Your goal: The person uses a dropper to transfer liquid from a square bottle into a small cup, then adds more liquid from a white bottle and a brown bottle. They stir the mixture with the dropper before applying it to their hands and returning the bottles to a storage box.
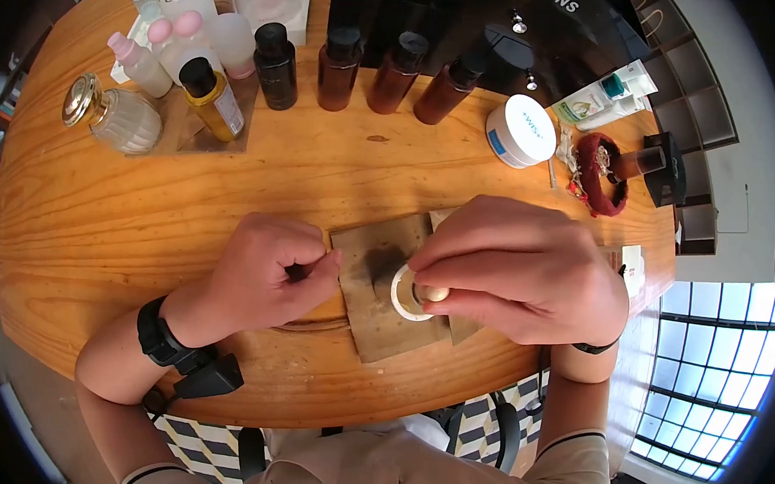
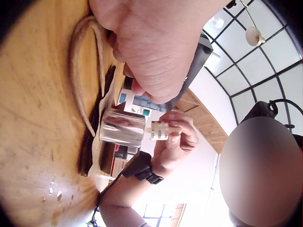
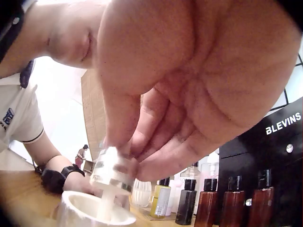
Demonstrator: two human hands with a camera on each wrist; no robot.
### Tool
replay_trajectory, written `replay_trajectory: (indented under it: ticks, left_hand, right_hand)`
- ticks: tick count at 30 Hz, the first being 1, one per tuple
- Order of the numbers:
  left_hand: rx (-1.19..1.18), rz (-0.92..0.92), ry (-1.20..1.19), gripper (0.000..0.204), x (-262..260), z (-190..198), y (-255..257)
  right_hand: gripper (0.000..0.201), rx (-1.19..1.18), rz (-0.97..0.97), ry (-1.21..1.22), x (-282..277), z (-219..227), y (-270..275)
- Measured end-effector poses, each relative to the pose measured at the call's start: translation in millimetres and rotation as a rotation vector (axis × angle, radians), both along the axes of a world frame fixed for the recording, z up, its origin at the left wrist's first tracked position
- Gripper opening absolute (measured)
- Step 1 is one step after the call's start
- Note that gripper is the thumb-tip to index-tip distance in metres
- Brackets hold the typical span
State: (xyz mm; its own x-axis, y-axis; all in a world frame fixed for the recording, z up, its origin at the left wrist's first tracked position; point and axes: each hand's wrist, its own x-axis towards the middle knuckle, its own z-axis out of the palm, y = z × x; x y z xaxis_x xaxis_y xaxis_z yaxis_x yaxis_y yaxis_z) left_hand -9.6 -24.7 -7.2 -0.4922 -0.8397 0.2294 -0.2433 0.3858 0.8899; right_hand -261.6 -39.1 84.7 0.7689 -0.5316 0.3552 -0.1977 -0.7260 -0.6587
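My right hand [image 1: 527, 277] pinches a small pale ribbed piece [image 2: 160, 130] with a rounded knob between thumb and fingers. A thin pale stem [image 3: 106, 208] runs down from it into the mouth of a clear, thick-walled jar [image 2: 123, 128]. The jar has a white rim [image 1: 397, 296] and stands upright on a brown sheet [image 1: 382, 335]. Left of the sheet, my left hand [image 1: 271, 266] rests with loosely curled fingers, nothing visible in it. A brown cord loop [image 2: 75, 56] lies beneath that hand and reaches the sheet.
Several dark-capped bottles [image 1: 338, 70] line the back before a black box [image 1: 472, 21]. At the left stand a ribbed glass jar [image 1: 128, 124] and a yellow bottle [image 1: 216, 107]. On the right are a white tub [image 1: 520, 133], tubes [image 1: 605, 96] and a dark red band [image 1: 591, 179].
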Motion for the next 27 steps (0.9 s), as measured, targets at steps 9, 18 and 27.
replay_trajectory:
  ticks: [9,18,27]
  left_hand:
    - [-0.026,-0.026,-0.023,0.034,1.3,-2.6,-2.1]
    - [-0.019,-0.017,-0.017,0.037,0.3,-4.0,-1.4]
    - [-0.011,-0.013,-0.03,0.04,-0.3,-0.7,-0.8]
  right_hand:
    - [0.017,-0.008,-0.037,0.022,-2.6,3.5,1.9]
    - [0.018,0.01,-0.004,0.051,-11.8,17.9,3.5]
    - [0.014,0.009,-0.032,0.087,-17.8,12.2,11.1]
